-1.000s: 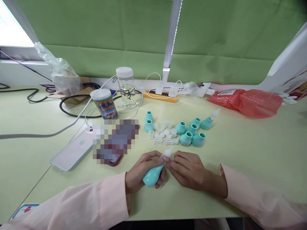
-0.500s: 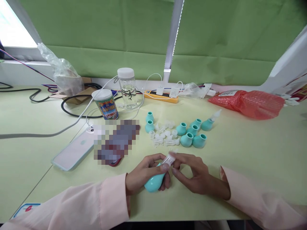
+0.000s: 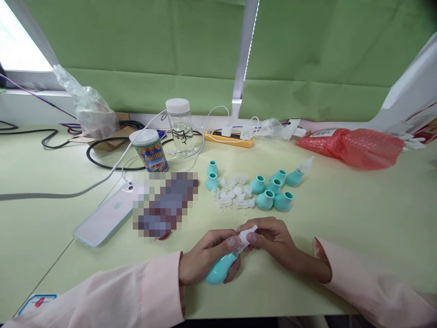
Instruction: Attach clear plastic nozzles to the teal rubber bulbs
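Observation:
My left hand (image 3: 205, 257) is wrapped round a teal rubber bulb (image 3: 220, 269) near the table's front edge. My right hand (image 3: 273, 243) pinches the clear plastic tip (image 3: 247, 236) at the bulb's mouth, fingers closed on it. Beyond the hands lie several more teal bulbs (image 3: 269, 191) and a heap of small clear plastic tips (image 3: 232, 193). One bulb with a tip fitted (image 3: 297, 175) lies at the right of that group.
A phone (image 3: 105, 216) lies at the left, beside a blurred patch. Behind stand a printed can (image 3: 150, 150), a clear jar (image 3: 180, 127), a yellow power strip (image 3: 228, 136) with cables, a plastic bag (image 3: 88, 109) and a red bag (image 3: 355, 146).
Both hands have drawn slightly nearer to me with the bulb. The right hand's fingers, spread half a second ago, have closed on the clear tip.

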Action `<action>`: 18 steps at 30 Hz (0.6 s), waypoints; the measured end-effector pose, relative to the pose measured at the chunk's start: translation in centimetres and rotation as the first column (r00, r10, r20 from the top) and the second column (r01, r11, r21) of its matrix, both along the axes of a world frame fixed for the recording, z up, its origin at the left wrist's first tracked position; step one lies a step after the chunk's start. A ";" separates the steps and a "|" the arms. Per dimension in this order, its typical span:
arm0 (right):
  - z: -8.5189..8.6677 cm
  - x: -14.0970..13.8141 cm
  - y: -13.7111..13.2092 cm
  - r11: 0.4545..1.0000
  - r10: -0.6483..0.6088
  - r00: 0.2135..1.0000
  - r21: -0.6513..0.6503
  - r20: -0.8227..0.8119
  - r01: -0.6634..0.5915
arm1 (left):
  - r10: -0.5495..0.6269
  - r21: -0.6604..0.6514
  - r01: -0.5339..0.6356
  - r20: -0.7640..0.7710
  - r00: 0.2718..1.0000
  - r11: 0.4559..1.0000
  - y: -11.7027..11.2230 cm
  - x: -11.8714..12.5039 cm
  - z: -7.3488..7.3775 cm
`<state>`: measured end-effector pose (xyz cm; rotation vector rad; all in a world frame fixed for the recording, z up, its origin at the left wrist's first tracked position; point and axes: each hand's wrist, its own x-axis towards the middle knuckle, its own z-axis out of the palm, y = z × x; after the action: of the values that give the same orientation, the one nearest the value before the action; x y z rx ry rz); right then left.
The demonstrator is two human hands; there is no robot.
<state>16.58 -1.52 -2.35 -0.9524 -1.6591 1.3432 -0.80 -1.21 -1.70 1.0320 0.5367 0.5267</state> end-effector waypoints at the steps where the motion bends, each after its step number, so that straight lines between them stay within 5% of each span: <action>1: -0.1 0.0 0.0 1.000 -0.007 1.000 -0.013 -0.011 0.007 | 0.015 -0.011 -0.015 0.005 1.000 1.000 0.0 0.0 -0.1; 9: 0.0 -0.1 0.3 0.996 -0.084 0.996 -0.004 -0.029 0.084 | 0.021 -0.094 -0.020 0.005 1.000 0.995 0.4 -0.1 -0.3; 14: 1.4 0.2 -0.2 0.973 -0.081 0.995 0.219 0.055 0.067 | -0.020 -0.105 0.027 0.064 0.998 0.994 0.3 -0.2 -0.2; 16: 2.5 1.2 -0.4 0.888 -0.177 0.984 0.434 0.024 0.149 | 0.015 -0.106 -0.005 0.091 0.996 0.994 0.3 -0.1 -0.4; 18: 3.8 3.0 -0.3 0.679 -0.378 0.924 0.660 -0.059 0.320 | 0.059 -0.118 -0.050 0.074 0.995 0.992 0.4 -0.1 -0.6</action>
<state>19.56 -1.85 1.45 -0.8272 -1.7144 0.3861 -0.88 -0.85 -2.26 0.8848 0.5219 0.5752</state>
